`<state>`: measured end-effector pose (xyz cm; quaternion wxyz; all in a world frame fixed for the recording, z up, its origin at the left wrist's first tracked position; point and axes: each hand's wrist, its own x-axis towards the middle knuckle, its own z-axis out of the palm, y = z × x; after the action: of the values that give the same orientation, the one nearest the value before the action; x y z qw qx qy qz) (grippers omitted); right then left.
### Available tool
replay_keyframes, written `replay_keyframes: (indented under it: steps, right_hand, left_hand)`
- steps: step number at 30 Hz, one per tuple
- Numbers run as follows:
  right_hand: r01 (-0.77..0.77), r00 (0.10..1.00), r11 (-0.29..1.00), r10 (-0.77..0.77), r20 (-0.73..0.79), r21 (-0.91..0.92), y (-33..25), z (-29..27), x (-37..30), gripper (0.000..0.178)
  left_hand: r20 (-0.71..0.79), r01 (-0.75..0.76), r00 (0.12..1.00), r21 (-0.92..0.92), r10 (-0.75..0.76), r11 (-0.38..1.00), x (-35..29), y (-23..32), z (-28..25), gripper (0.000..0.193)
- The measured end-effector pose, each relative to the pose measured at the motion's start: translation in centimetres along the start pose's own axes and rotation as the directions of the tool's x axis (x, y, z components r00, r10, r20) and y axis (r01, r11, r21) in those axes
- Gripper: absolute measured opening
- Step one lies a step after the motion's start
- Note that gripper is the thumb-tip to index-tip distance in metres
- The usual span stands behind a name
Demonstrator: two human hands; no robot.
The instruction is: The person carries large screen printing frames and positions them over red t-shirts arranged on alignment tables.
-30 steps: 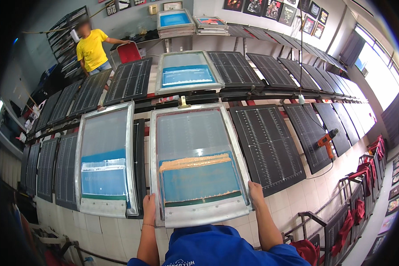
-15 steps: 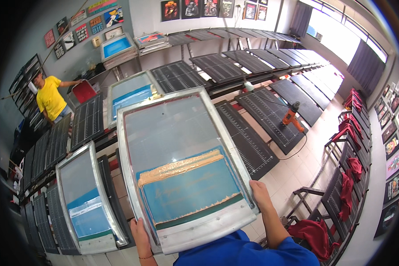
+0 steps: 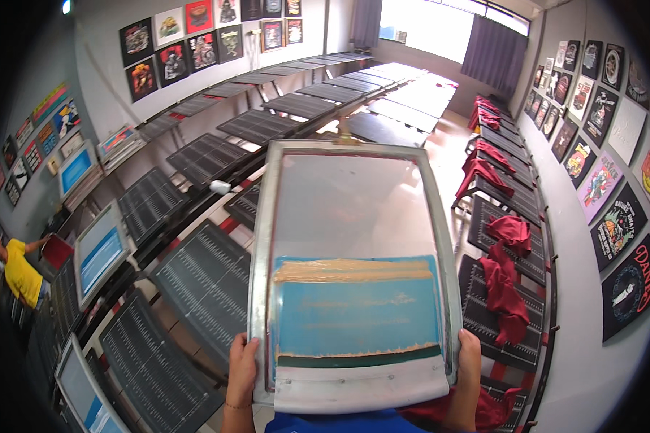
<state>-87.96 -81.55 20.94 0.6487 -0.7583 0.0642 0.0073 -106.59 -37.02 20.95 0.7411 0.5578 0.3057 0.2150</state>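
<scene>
Long room, rows of dark ruled boards point(image 3: 206, 281) running from 8 up toward 12 o'clock. Bright window point(image 3: 419, 32) at 1, dark curtain point(image 3: 492, 50) beside it. Posters point(image 3: 213, 43) on the wall at 11, more on the right wall at 2. Person in yellow point(image 3: 22, 276) near 9, well apart.

Screen frame point(image 3: 355, 274) is just below view centre, top end toward 12. Pale mesh up top; blue panel point(image 3: 357, 314) below, orange band point(image 3: 354, 270) across its upper edge, dark green strip at its bottom. Metal clip point(image 3: 345, 131) at the frame's 12.

Left grip point(image 3: 243, 364) clasped on the frame's side rail at its 8 o'clock; right grip point(image 3: 469, 361) clasped on the opposite rail at 4. Bracelet point(image 3: 237, 406) on left wrist.

Other screens: one point(image 3: 101, 252) at 9, one point(image 3: 87, 386) at 8. Red cloths point(image 3: 505, 289) draped over right-hand rack, 2 to 5 o'clock.
</scene>
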Motion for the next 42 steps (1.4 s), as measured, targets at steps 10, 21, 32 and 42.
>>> replay_keyframes:
  steps: [10,21,32,42]
  right_hand:
    - [-0.030,0.899,0.985,0.100,-0.426,0.170,5.9,-14.7,14.5,0.025]
    - [-0.011,0.740,0.959,0.198,-0.643,0.284,-0.3,-16.8,45.8,0.026]
    - [-0.082,0.900,0.984,0.141,-0.412,0.157,2.2,-18.4,92.3,0.031]
    - [-0.047,0.999,0.996,0.047,0.006,-0.071,-6.3,-10.1,139.1,0.030]
  left_hand:
    - [0.451,-0.110,0.891,0.309,-0.044,0.945,20.6,-8.6,32.7,0.030]
    - [0.697,-0.148,0.688,0.408,-0.202,0.901,45.8,-7.7,70.2,0.038]
    - [0.481,-0.126,0.876,0.308,-0.041,0.943,72.2,-10.7,94.4,0.038]
    - [0.075,0.035,0.996,0.110,-0.044,0.993,94.4,-13.4,109.7,0.031]
